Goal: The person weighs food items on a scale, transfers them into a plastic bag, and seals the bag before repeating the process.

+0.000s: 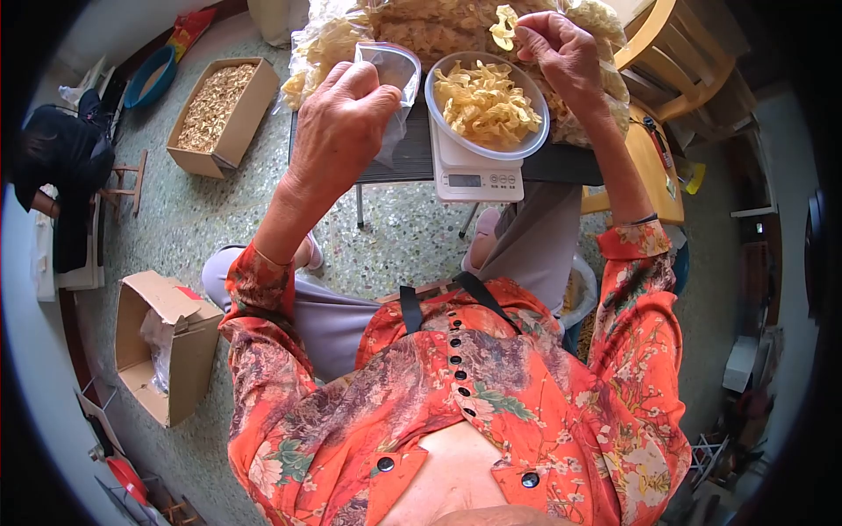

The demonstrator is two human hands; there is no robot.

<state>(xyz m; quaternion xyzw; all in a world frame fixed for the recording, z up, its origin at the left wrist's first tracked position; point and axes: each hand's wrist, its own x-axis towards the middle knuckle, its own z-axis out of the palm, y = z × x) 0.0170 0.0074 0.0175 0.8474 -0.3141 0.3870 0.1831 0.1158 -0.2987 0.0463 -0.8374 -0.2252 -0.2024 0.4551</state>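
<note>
My left hand (346, 118) is closed on the rim of a clear zip bag (396, 74), whose mouth stands open beside the bowl. Between the thumb and fingers of my right hand (561, 54) is a pale yellow dried slice (504, 27), raised above the far right of the bowl. The round translucent bowl (541, 131) holds many similar dried slices (487, 101). It rests on a white digital scale (478, 182) at the near edge of the dark table (395, 167). The digits on its display are too small to read.
Large clear bags of dried slices (438, 31) lie across the table's far side. A carton of brown pieces (215, 110) and an open cardboard box (167, 351) stand on the floor at left. A person in dark clothes (66, 167) is at far left; a wooden chair (653, 167) stands right.
</note>
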